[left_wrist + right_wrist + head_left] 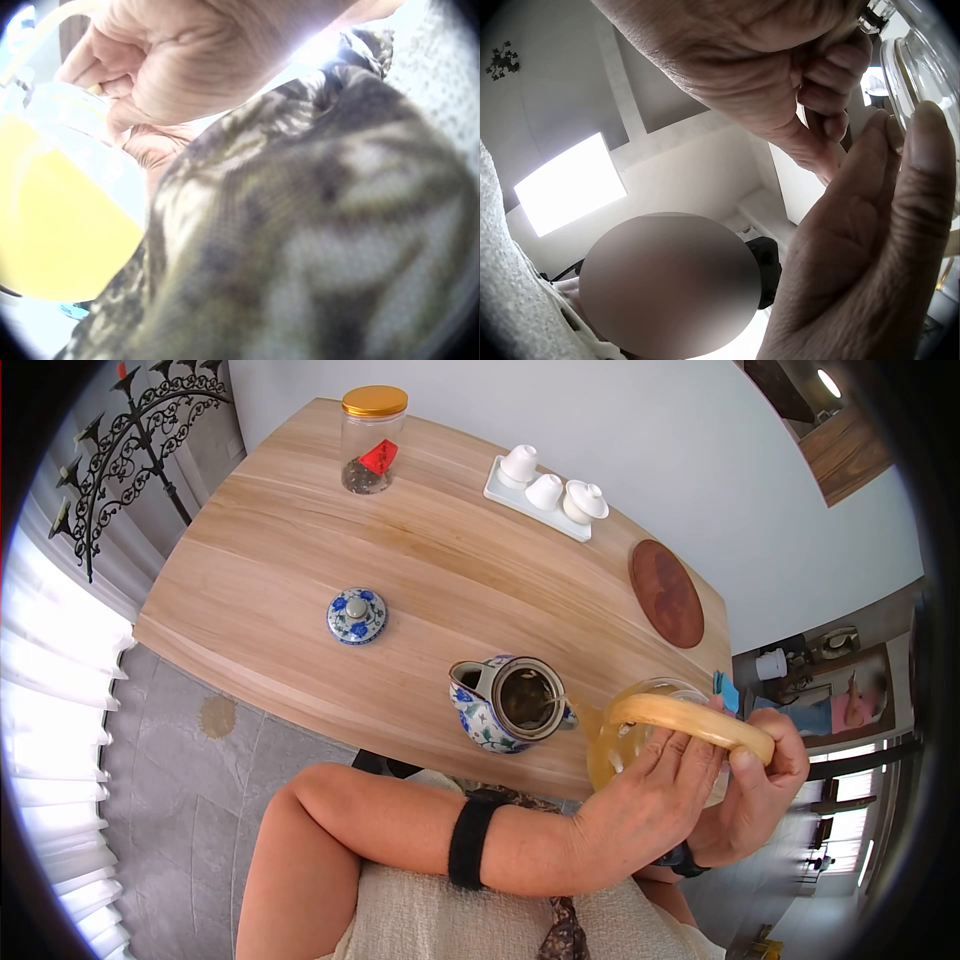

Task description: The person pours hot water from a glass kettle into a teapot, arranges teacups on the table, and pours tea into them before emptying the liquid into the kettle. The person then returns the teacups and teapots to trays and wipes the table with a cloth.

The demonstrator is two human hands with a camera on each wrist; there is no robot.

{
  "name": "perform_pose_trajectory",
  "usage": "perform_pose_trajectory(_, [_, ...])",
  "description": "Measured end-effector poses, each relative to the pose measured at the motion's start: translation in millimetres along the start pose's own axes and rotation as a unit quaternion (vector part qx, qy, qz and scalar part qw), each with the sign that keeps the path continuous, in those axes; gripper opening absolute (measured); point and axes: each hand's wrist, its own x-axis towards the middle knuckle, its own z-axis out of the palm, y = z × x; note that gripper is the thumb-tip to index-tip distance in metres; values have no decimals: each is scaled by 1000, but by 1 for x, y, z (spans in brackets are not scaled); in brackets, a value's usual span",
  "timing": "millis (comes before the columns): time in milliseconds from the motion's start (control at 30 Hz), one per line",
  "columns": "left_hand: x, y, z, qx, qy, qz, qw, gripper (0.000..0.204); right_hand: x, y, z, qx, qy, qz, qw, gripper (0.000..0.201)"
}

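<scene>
A glass pitcher is tilted, with pale yellow liquid inside. A stream runs from it towards the uncovered blue-and-white teapot, where dark liquid shows. My right hand grips the pitcher's light brown handle, its thumb on the handle. My left hand reaches across from the left, its nearly straight fingers lying against the handle area; their tips are hidden. Yellow liquid fills much of the pitcher in the left wrist view. The teapot's lid rests apart on the table.
On the wooden table stand a gold-lidded jar and a white tray with white cups and a lidded bowl. A round brown board lies near the far right edge. A black metal candelabra stands beyond the left side.
</scene>
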Motion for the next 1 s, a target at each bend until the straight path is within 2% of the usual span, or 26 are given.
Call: perform_pose_trajectory(1000, [1, 3, 1, 21, -25, -6, 999, 60, 1, 2, -2, -10, 5, -8, 1000, 32])
